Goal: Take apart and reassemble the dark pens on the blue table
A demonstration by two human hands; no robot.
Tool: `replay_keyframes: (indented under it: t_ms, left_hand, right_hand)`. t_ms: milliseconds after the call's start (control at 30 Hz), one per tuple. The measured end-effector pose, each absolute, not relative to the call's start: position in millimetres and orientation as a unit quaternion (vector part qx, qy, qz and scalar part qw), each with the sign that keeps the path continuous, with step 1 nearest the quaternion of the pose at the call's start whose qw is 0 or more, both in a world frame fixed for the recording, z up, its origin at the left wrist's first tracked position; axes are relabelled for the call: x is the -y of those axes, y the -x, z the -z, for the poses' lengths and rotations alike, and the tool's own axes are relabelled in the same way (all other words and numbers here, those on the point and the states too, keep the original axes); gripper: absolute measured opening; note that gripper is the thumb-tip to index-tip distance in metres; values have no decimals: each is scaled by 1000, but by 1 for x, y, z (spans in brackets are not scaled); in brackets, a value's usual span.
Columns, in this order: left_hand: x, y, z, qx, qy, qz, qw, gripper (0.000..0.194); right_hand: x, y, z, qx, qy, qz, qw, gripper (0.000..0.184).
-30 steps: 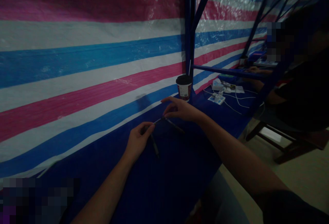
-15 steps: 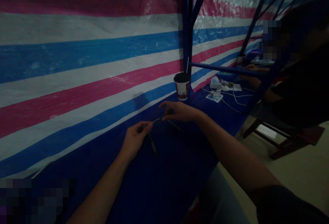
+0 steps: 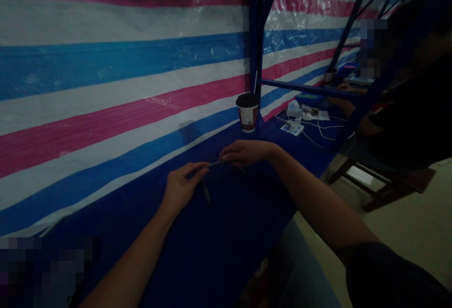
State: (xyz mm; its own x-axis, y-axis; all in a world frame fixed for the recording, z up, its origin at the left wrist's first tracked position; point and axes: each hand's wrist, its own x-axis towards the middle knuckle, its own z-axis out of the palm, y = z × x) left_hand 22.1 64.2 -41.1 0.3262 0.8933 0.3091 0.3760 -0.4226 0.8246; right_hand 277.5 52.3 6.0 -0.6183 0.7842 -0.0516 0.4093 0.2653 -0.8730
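A thin dark pen-like rod [image 3: 215, 163] spans the gap between my two hands, just above the blue tabletop. My left hand [image 3: 181, 183] pinches its left end between thumb and fingers. The fingers of my right hand [image 3: 243, 152] are closed around the right end, so its tip is hidden. Below my left fingertips, a second dark pen-like stick [image 3: 207, 196] slants toward me; its upper end is near my left hand. Part of another dark slim item [image 3: 243, 170] shows under my right hand, too dim to make out.
A lidded paper cup [image 3: 247, 116] with a straw stands behind my right hand by a blue metal post [image 3: 254, 39]. White cables and a power strip [image 3: 292, 128] lie farther right. Striped sheeting [image 3: 123, 119] borders the table. A person [image 3: 413, 110] sits at right near a wooden stool [image 3: 384, 183].
My right hand's raised, spread fingers have come down and closed on the rod. My left hand has shifted slightly left and up in view. The whole view has tilted a little.
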Motion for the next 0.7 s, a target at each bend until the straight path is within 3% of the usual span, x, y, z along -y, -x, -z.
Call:
replay_keyframes:
  t_ms: [100, 200, 333, 433, 567, 700]
  left_hand:
    - [-61, -24, 39, -400, -766, -392, 315, 26]
    - [-61, -26, 40, -392, -751, -386, 366, 35]
    - [-63, -26, 44, -374, -739, -378, 412, 33]
    - [-63, -27, 45, -371, -746, -374, 407, 30]
    - [-62, -30, 43, -405, -743, -432, 312, 39]
    - [-64, -29, 42, -491, -703, -472, 206, 30]
  right_hand:
    - [-51, -282, -7, 748, 359, -536, 154, 23]
    - [-49, -280, -8, 732, 333, -585, 105, 29]
    - [-49, -270, -6, 781, 334, -518, 101, 28]
    - [-50, -260, -1, 791, 355, -480, 133, 21]
    - [-49, -247, 3, 731, 394, -512, 217, 72]
    - [-48, -240, 4, 693, 419, -485, 330, 72]
